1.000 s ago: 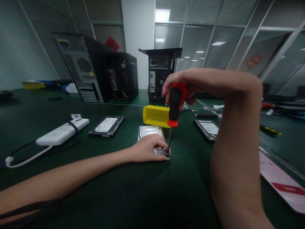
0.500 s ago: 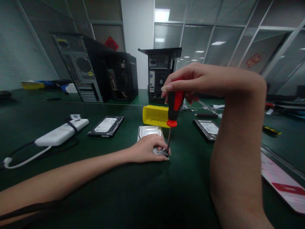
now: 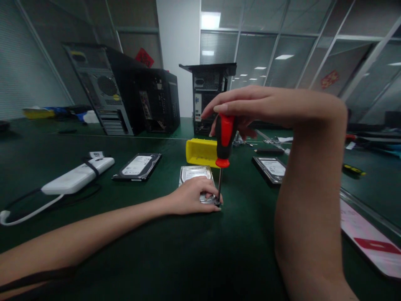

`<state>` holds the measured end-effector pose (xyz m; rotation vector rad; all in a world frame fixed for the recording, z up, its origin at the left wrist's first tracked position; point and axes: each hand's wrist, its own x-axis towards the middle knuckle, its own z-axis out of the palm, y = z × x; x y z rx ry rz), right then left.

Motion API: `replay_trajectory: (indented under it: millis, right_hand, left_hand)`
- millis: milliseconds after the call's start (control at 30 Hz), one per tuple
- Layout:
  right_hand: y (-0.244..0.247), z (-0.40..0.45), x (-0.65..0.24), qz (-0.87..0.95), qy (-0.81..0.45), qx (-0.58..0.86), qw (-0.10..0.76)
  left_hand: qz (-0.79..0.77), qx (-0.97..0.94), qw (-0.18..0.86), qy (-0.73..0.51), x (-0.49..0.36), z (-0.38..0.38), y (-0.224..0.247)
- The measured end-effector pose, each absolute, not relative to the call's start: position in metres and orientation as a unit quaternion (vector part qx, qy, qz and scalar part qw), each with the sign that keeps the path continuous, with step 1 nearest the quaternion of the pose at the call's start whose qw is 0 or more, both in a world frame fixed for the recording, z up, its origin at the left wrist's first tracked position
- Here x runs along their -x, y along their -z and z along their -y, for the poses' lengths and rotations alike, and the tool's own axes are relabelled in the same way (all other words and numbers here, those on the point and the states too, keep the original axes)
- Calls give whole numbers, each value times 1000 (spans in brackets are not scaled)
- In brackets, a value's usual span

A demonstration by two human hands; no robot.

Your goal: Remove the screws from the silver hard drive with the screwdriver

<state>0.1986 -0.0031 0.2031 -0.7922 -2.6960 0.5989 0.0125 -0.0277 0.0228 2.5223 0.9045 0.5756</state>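
Note:
A silver hard drive lies on the green table, its near part covered by my left hand. The fingers of that hand wrap round the drive's near end and hold it down. Above it, my right hand grips a red and black screwdriver from the top, palm over the handle end and fingers fairly straight. The shaft stands nearly upright. Its tip meets the drive's near right corner beside my left fingertips; the screw there is too small to make out.
Behind the drive sits a yellow tray. Other hard drives lie to the left and right. A white power strip with cables is at left. Computer cases stand at the back. A pink and white board lies at right.
My right fingers have loosened and straightened on the screwdriver handle, which has turned to show more red. My left hand still holds the drive. The whole view has shifted slightly.

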Motion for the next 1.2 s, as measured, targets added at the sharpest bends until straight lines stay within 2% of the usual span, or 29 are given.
replay_trajectory:
  millis: [533, 867, 1200]
  right_hand:
    - [-202, -2, -201, 943, -216, 198, 159]
    - [-202, -1, -203, 924, -284, 204, 155]
    - [-202, -3, -204, 931, -273, 186, 155]
  left_hand:
    - [-331, -900, 202, -199, -13, 29, -25]
    - [-332, -899, 203, -203, -15, 29, -26]
    - [-329, -900, 198, -208, -13, 29, -24]
